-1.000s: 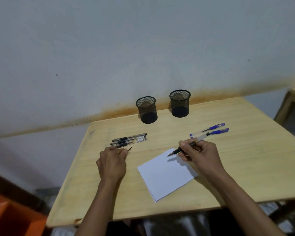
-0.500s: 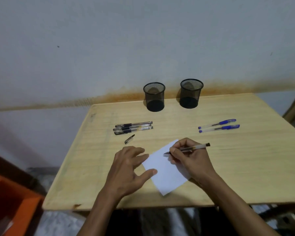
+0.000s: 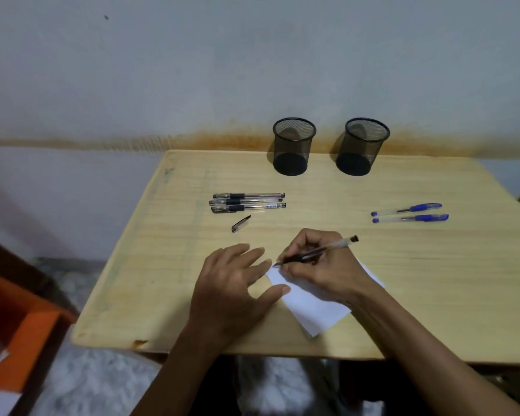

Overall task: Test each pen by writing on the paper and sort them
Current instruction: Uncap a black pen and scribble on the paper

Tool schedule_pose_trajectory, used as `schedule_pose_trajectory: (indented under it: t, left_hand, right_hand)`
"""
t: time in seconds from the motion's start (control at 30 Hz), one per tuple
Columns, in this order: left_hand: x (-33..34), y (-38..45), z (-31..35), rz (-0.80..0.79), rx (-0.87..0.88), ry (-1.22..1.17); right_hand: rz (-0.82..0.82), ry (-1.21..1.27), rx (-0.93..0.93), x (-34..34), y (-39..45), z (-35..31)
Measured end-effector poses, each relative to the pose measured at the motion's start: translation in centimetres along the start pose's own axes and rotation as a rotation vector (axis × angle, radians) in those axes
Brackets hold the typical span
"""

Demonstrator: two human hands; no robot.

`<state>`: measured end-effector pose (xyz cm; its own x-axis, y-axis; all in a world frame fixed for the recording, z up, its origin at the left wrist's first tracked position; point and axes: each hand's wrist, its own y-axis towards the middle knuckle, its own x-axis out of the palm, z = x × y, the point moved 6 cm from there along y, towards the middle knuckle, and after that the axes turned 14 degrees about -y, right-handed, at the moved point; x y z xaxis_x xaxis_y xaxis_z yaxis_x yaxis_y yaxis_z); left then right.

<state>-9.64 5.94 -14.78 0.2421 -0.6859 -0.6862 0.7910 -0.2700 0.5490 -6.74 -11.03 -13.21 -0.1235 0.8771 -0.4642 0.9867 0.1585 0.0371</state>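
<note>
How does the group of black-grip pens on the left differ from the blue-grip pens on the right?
The black-grip clear pens are three, lying bunched side by side; the blue-grip clear pens are two, with a slight gap between them. The black grips sit toward the left ends, the blue grips toward the right. A loose black pen cap lies near the black group only. Both groups lie flat on the wooden table.

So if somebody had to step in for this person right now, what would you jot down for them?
Right hand grips an uncapped black pen, tip on the paper. Left hand lies open, fingers pinning the paper.
Its cap lies on the table. Three black pens lie together at left, two blue pens at right.
Both mesh cups look empty: nothing sorted yet.
Left: finish this test, recap, test the rest, sort.
</note>
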Motion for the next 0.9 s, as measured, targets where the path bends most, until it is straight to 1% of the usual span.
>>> schedule_pose_trajectory:
  t: [0.13, 0.27, 0.47, 0.7, 0.8, 0.9]
  left_hand:
    - [-0.5, -0.1, -0.2, 0.028, 0.011, 0.001]
    - [-0.4, -0.2, -0.2, -0.008, -0.023, 0.011]
    - [0.1, -0.3, -0.6, -0.083, -0.077, 0.029]
    - [0.1, -0.3, -0.7, -0.103, -0.085, 0.033]
    - [0.1, -0.2, -0.7, -0.095, -0.082, 0.034]
    - [0.2, -0.3, -0.7, -0.1, -0.079, 0.03]
  right_hand:
    - [-0.02, -0.013, 0.028, 0.5, 0.7, 0.0]
    - [-0.009, -0.045, 0.03, 1.2, 1.1, 0.2]
    - [-0.019, -0.024, 0.039, 1.9, 1.2, 0.9]
    - [-0.04, 0.0, 0.024, 2.1, 1.4, 0.6]
    - [-0.001, -0.016, 0.011, 1.9, 1.3, 0.6]
    - [-0.009, -0.001, 0.013, 1.9, 1.2, 0.6]
